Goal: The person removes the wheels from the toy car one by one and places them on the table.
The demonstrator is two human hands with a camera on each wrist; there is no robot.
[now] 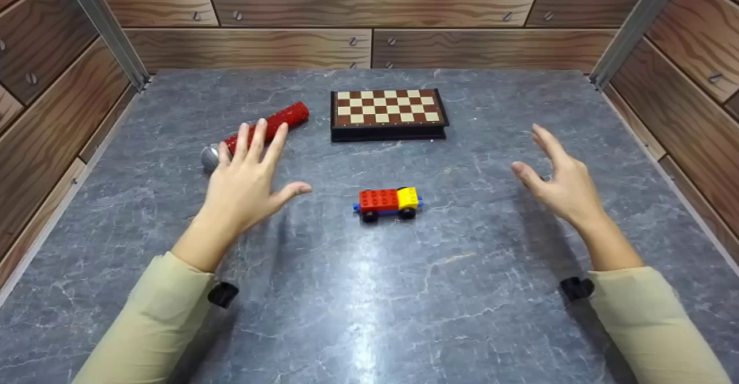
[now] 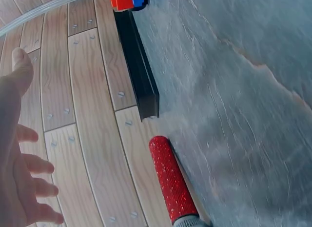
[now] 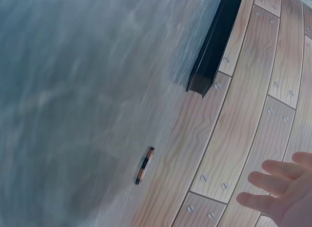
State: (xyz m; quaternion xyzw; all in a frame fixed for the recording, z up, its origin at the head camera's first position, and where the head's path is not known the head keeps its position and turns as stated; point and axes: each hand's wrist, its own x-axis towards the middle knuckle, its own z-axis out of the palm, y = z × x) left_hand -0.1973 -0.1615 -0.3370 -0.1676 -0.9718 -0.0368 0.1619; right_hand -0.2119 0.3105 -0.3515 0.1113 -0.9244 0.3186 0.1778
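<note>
Open hands are hovering over a grey marbled tabletop (image 1: 369, 291).
Left hand (image 1: 245, 182), released, is nearing the red glittery microphone (image 1: 271, 125) under its fingertips; right hand (image 1: 563, 185), released, is holding nothing; curling round the handle seems next.

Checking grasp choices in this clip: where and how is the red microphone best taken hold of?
Probably around the red handle, mid-length, coming down from above with the left hand, which hovers open nearest it. The microphone lies flat on the table, its long straight barrel suits fingers wrapping across it, and the round grey mesh head looks easier to slip off.
</note>
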